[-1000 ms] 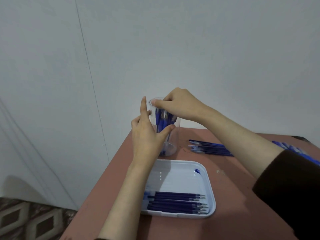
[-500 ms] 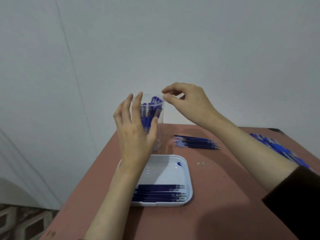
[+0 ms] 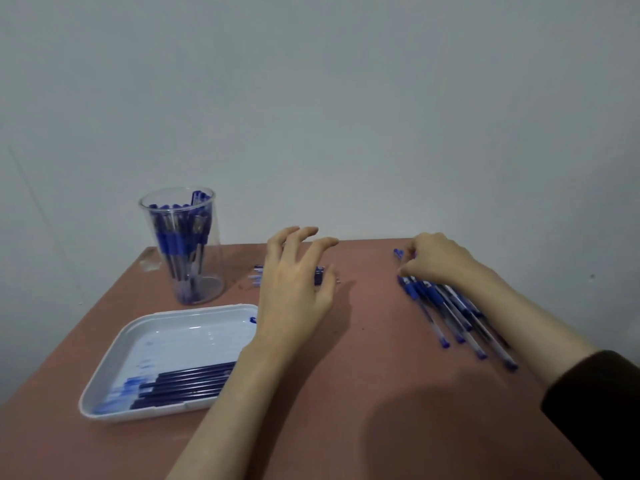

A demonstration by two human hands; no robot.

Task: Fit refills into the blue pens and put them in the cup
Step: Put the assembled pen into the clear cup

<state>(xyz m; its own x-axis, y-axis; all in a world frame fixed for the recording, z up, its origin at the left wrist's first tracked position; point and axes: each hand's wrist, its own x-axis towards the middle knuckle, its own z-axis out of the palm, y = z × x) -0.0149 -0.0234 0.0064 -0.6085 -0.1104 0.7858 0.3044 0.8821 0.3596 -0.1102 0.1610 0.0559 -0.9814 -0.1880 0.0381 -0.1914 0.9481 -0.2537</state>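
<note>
Left hand: fingers apart and loosely bent, gripping nothing; raised over the middle of the table, nearer the far edge than the near one, palm down.
Right hand: fingers bent down onto the far ends of the loose pens near the right edge; cannot tell whether closed round one or only touching.
Loose pens: blue-capped with clear barrels, lying side by side in a slanted row on the right part of the table, caps toward the far edge, tips toward the near right corner.
Cup: clear and tall, upright near the far left corner, well apart from both hands.
Pens in cup: a packed bunch standing on end, blue parts up, leaning slightly.
Loose refills: a small dark bundle flat on the table by the far edge, mostly hidden under the left hand, ends showing on either side of it.
Tray: white, shallow, with rounded corners, on the left side of the table just in front of the cup; left wrist over its right rim.
Tray refills: dark blue, laid parallel along the tray's near side.
Table: reddish-brown top, pushed up to a plain pale wall.
Sleeve: dark, on the right forearm, at the lower right.
</note>
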